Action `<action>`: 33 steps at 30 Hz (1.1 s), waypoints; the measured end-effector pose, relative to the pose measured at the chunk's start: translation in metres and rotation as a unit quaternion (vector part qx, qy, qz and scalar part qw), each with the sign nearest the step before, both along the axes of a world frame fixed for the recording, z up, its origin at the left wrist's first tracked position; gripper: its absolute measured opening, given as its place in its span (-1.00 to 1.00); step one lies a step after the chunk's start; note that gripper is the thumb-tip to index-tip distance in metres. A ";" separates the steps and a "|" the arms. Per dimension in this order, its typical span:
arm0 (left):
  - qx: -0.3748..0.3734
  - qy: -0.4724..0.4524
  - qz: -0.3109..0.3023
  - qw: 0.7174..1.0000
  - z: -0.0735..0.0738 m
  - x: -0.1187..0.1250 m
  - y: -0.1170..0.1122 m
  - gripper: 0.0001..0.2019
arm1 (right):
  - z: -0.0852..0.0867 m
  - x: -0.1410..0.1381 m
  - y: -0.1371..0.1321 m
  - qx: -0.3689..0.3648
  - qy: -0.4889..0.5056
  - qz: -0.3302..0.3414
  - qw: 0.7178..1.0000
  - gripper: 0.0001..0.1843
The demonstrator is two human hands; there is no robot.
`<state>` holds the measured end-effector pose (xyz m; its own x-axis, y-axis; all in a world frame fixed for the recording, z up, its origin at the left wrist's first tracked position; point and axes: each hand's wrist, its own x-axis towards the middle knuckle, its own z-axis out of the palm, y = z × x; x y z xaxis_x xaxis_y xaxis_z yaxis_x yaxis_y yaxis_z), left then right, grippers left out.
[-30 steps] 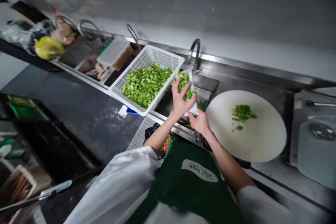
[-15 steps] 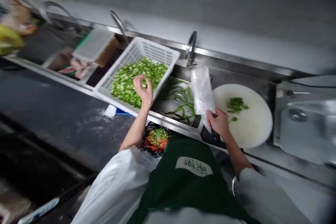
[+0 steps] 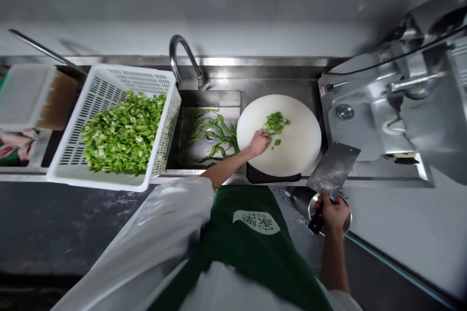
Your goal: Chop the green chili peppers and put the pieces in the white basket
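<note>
My left hand (image 3: 260,143) is on the round white cutting board (image 3: 301,153), fingers bent together at the edge of a small pile of chopped green peppers (image 3: 276,122). Its fingertips are partly hidden, so whether pieces are pinched in them does not show. A few loose bits lie by the hand. My right hand (image 3: 334,211) grips the dark handle of a cleaver (image 3: 334,167), its broad blade pointing away from me, right of the board. Whole long green peppers (image 3: 215,133) lie in the sink left of the board.
A white slotted basket (image 3: 166,141) full of chopped green peppers (image 3: 124,136) rests over the sink edge at left. Behind the sink stands a curved faucet (image 3: 186,53). A round metal container (image 3: 347,223) is below my right hand. Metal equipment (image 3: 397,102) fills the right side.
The view has turned right. My left hand has gone from above the basket to the pile on the board. My right hand has carried the cleaver from the board's left side to its right.
</note>
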<state>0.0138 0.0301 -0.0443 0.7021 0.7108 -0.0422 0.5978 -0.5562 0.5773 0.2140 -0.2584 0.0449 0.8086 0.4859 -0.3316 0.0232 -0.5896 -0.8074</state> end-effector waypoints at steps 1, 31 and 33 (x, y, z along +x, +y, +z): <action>0.002 0.012 -0.007 1.000 -0.002 0.002 0.002 -0.82 | -0.004 0.002 -0.003 -0.010 0.009 -0.013 1.000 -0.40; 0.046 0.056 -0.054 0.996 -0.004 0.020 0.036 0.21 | -0.085 0.067 0.125 -0.083 0.042 0.238 0.967 -0.50; 0.055 0.068 -0.048 0.995 -0.013 0.044 0.040 0.20 | -0.084 0.066 0.135 -0.073 0.058 0.251 0.964 -0.53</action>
<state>0.0581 0.0706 -0.0574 0.7596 0.6469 -0.0673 0.6076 -0.6690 0.4281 0.2796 -0.1230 -0.0390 0.4375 0.7470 -0.5006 0.2487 -0.6355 -0.7310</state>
